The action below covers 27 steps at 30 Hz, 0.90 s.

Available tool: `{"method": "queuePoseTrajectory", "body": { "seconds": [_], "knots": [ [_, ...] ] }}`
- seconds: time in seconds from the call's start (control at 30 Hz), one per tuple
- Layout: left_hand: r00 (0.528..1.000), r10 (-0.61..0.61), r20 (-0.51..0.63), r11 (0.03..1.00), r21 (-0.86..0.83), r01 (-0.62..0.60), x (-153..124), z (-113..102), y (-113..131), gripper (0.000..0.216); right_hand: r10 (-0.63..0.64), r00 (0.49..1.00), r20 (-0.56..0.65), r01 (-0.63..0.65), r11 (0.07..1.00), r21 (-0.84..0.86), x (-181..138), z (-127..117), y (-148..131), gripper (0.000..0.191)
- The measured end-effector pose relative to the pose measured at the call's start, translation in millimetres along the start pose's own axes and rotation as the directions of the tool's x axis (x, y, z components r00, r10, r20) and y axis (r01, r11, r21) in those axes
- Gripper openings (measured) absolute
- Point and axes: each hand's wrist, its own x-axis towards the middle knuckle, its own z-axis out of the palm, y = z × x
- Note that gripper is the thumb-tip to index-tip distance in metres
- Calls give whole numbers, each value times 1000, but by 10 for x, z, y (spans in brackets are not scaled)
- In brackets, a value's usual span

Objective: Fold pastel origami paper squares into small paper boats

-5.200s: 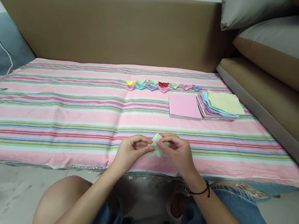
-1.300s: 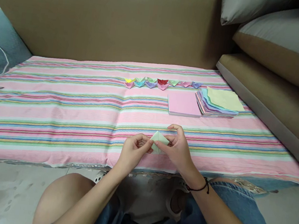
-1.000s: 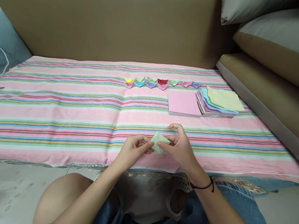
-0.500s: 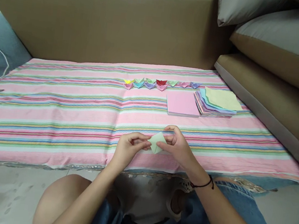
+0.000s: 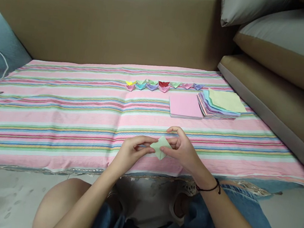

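- Far off to the left of the left hand, a white cord trails over a blue cushion, well out of the working space.
- The left hand pinches the left corner of the pale green folded paper between thumb and forefinger; gripping only the corner probably leaves most of the face free.
- Beyond both hands, small folded paper shapes in several colours stand in two rows, probably set there so sleeves and wrists don't crush them.
- The green paper itself sits between the two hands, over the near part of the striped cloth, a corner pointing towards the wearer. Whether it touches the cloth, I cannot tell.
- The right hand clamps the paper's right side, thumb across the front and fingers behind, forefinger raised clear. The broad thumb likely steadies the layers.
- Past the right hand lies a neat pink paper stack, seemingly within easy reach.
- Just right of it, touching or nearly so, a looser stack is topped with pale yellow; its fanned edges may make single sheets easier to lift.
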Motion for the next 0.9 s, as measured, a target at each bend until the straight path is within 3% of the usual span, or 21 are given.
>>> {"method": "queuePoseTrajectory", "body": {
  "seconds": [0.33, 0.7, 0.9],
  "knots": [
    [989, 129, -79, 992, 14, -128, 29, -15, -11, 7, 28, 999, -26, -27, 1000, 14, 3, 22, -39, 52],
    [979, 59, -197, 996, -61, -73, 17, 56, -56, 7, -52, 983, -174, 59, 998, 36, 23, 143, 79, 56],
    [977, 23, -212, 996, -74, -40, 19, 83, -78, 8, -67, 979, -190, 77, 996, 43, 24, 157, 60, 56]
  ]
}}
